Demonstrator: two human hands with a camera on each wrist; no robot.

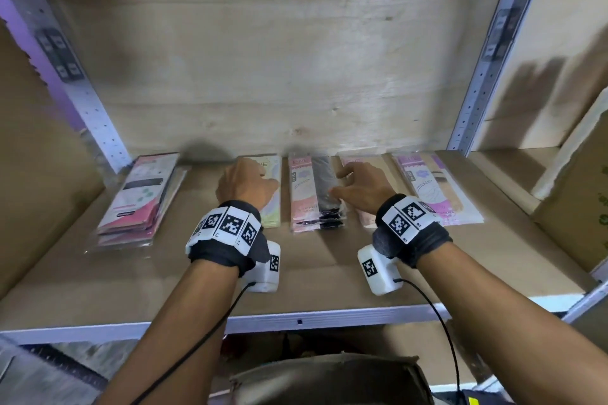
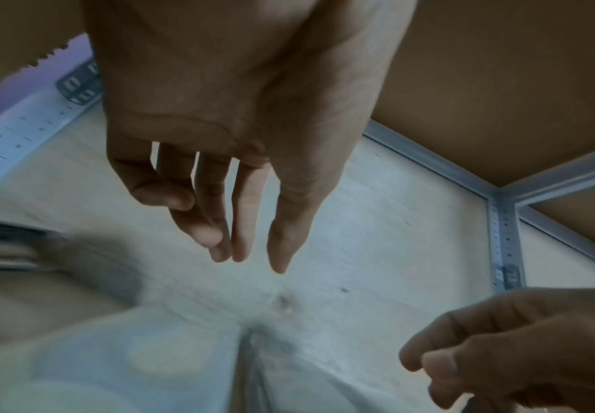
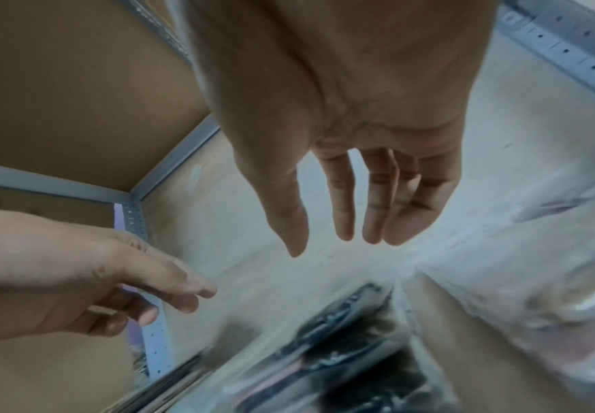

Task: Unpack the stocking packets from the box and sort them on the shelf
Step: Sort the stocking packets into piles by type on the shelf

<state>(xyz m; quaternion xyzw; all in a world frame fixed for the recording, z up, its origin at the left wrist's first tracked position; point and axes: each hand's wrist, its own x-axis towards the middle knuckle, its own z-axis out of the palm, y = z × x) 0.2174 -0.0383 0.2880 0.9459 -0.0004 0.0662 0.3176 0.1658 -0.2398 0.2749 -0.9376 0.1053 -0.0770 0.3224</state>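
Observation:
Stocking packets lie in piles along the back of the brown shelf board [image 1: 329,279]. A pink and white pile [image 1: 138,200] is at the left, then a pale green packet [image 1: 273,194], a pink and black pile [image 1: 312,197], a pink packet [image 1: 365,217] and a purple pile [image 1: 437,191]. My left hand [image 1: 246,184] hovers over the green packet with relaxed fingers [image 2: 243,223] and holds nothing. My right hand [image 1: 358,184] hovers between the black pile [image 3: 342,349] and the pink packet, its fingers [image 3: 373,209] straight and empty.
Grey perforated uprights [image 1: 487,52] frame the bay in front of a plywood back wall [image 1: 279,59]. A cardboard box [image 1: 579,200] stands at the right on the neighbouring shelf. An open brown box [image 1: 329,381] sits below the metal shelf edge [image 1: 296,320].

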